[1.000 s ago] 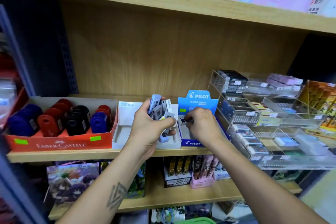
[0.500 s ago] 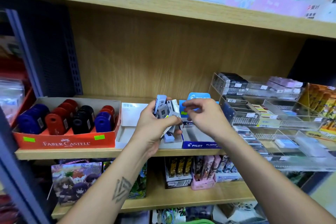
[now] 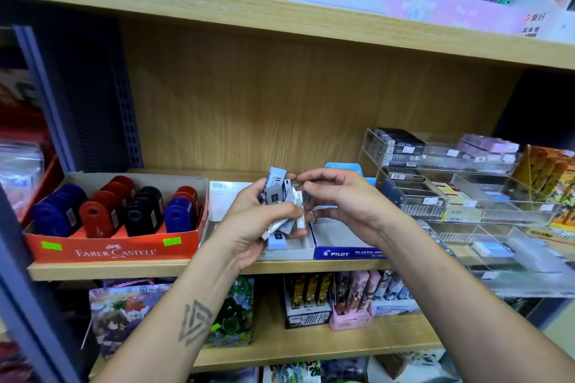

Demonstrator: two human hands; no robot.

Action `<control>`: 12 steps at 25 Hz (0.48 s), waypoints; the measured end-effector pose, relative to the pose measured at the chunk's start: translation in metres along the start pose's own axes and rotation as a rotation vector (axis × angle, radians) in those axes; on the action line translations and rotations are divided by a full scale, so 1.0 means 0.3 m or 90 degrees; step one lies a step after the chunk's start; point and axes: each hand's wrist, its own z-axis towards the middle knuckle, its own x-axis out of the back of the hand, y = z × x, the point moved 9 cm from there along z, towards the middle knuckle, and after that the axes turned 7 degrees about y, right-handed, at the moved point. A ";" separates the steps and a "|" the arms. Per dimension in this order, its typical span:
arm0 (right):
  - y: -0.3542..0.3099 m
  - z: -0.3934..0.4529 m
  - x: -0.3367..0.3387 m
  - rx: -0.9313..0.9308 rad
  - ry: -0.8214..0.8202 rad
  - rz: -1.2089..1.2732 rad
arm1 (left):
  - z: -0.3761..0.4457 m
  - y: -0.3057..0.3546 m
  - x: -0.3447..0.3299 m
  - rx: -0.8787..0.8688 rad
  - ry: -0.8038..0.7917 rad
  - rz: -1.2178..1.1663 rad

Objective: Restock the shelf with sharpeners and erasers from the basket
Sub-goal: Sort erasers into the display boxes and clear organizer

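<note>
My left hand (image 3: pixel 249 227) grips a bundle of small grey, blue and white erasers (image 3: pixel 276 193) in front of the middle shelf (image 3: pixel 109 270). My right hand (image 3: pixel 342 205) is at the bundle's right side, fingers and thumb curled onto a white eraser (image 3: pixel 298 204) there. Just behind the hands stand a low white carton (image 3: pixel 292 251) and a blue Pilot eraser carton (image 3: pixel 342 253). A red Faber-Castell box (image 3: pixel 115 252) at the left holds blue, red and black sharpeners (image 3: pixel 140 211). The basket is out of view.
Clear acrylic tiered trays (image 3: pixel 466 214) with erasers fill the shelf's right side. The upper shelf board (image 3: pixel 280 22) with product boxes hangs overhead. A lower shelf (image 3: pixel 311 342) carries cartons and card packs. A dark metal upright (image 3: pixel 40 96) bounds the left.
My right hand came up out of the Pilot carton and moved left to the eraser bundle. My left hand lifted the bundle slightly. The view tilted upward.
</note>
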 end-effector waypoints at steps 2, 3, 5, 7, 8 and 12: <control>0.000 -0.004 -0.009 -0.003 -0.004 -0.022 | 0.007 -0.002 0.006 -0.001 0.018 0.002; 0.002 -0.002 -0.009 -0.001 0.002 -0.029 | 0.010 -0.004 0.008 0.000 0.021 0.000; 0.006 -0.002 -0.010 -0.009 0.000 -0.023 | 0.013 -0.006 0.008 0.001 0.016 -0.009; 0.009 -0.003 -0.012 -0.025 -0.010 -0.037 | 0.012 0.000 0.005 -0.003 0.007 -0.004; 0.009 -0.005 -0.006 -0.032 -0.006 -0.043 | 0.010 0.001 0.001 -0.004 0.004 -0.001; 0.006 -0.007 0.048 -0.036 0.067 -0.002 | 0.011 0.001 0.009 0.001 0.033 -0.027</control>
